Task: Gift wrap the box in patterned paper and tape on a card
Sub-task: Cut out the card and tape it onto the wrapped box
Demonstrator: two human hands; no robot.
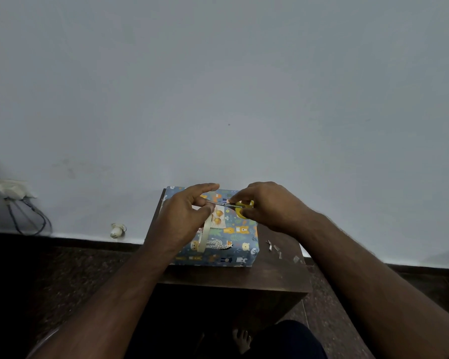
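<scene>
Right hand (267, 207) grips yellow scissors (240, 206); left hand (186, 216) pinches tape (204, 235), both directly above the wrapped box (226, 244) and card (218, 220) on the tabletop (278, 270).

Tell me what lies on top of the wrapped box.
A card with gold balloons lies on the wrapped box, and a pale strip hangs across it. The left hand covers the rest of the card.

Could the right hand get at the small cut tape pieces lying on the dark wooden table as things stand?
Probably not at once: the right hand grips yellow-handled scissors above the animal-print wrapped box. The clear tape pieces lie uncovered beside the box on the table.
</scene>
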